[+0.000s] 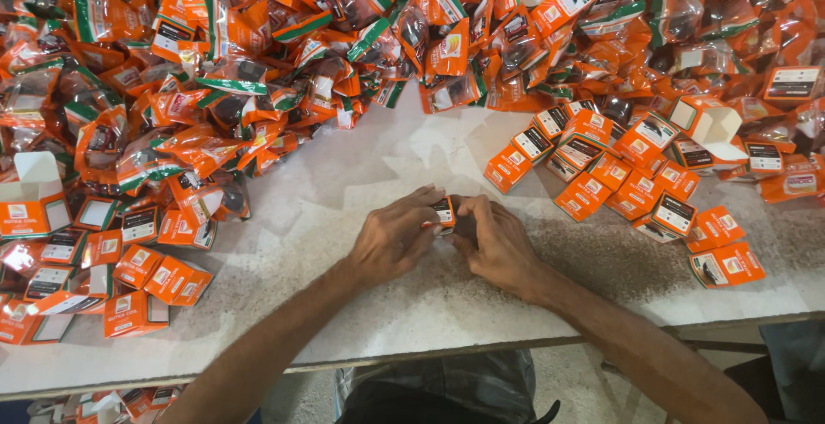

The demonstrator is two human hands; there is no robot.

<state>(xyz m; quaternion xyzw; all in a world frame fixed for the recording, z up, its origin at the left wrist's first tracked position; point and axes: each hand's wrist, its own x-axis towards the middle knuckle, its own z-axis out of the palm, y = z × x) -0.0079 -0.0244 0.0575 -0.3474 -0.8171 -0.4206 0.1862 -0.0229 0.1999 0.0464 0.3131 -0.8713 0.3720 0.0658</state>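
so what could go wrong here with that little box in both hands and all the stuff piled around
The small orange box is pinched between the left hand and right hand, mostly hidden, so a flap could crease unnoticed. The heap of orange pouches slopes toward the bare patch of table and may slide in. The closed boxes near the table's front edge could get knocked off.

Glossy, crinkled plastic pouches (258, 72) are catching the light, matt orange cardboard boxes (636, 188) are lying on a rough, speckled, stone-like table (361, 175), and both hands (447, 239) are enclosing one such cardboard box (444, 212).
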